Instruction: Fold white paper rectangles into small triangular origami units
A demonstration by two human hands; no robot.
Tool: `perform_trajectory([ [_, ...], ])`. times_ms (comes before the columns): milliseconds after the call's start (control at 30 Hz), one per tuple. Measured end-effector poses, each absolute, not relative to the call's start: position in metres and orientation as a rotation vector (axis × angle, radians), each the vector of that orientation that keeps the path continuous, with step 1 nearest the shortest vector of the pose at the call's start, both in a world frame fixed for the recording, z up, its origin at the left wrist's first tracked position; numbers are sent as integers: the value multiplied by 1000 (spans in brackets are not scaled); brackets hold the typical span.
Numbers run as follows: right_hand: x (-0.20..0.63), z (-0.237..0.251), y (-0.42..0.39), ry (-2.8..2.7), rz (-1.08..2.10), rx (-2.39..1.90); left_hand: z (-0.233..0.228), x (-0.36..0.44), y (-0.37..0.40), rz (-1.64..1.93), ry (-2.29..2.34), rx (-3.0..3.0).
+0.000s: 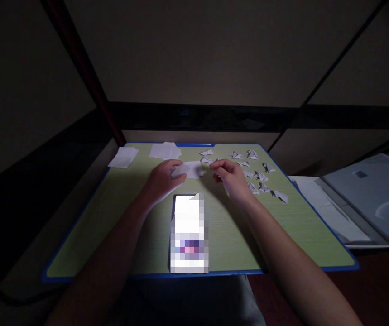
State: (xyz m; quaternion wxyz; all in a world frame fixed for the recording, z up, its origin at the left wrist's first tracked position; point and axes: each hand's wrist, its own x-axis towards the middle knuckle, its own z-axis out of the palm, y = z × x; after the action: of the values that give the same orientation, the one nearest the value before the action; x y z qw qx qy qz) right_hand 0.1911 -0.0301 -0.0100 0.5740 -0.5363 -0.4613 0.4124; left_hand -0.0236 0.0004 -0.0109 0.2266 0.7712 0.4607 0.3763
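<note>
A small white sheet of paper is pinched at its left side by my left hand, thumb in front and fingers behind. To the right of the sheet, my right hand is apart from it with fingers curled and thumb against the fingertips. Whether anything tiny sits in that pinch I cannot make out. Several small folded paper planes lie scattered beyond and to the right of my right hand. Just below both hands, a phone lies with its screen lit.
The green table has a blue rim. Loose white sheets lie at its far left corner, and a second paper pile lies along the far edge. Beyond the right edge is a box with a grey lid. Panelled walls stand behind.
</note>
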Motion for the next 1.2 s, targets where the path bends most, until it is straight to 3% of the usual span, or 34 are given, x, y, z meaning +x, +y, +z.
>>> perform_trajectory([
  [300, 187, -12, -33, -1189, 976, -1180, 3, -14, -9, 1054, 883, 1282],
  [800, 178, -9, -41, -1330, 1021, -1139, 3, 5, -25, 720, 715, 871],
  [933, 178, -6, -41, -1234, 1040, -1143, 1, 7, -24, 826, 909, 1141],
  [1067, 178, -3, -42, -1114, 989, -1157, -5, 5, -29, 1377, 1273, 1845],
  [1200, 175, -2, -42, -1006, 991, -1155, -9, 9, -39, 1481, 1163, 2326],
])
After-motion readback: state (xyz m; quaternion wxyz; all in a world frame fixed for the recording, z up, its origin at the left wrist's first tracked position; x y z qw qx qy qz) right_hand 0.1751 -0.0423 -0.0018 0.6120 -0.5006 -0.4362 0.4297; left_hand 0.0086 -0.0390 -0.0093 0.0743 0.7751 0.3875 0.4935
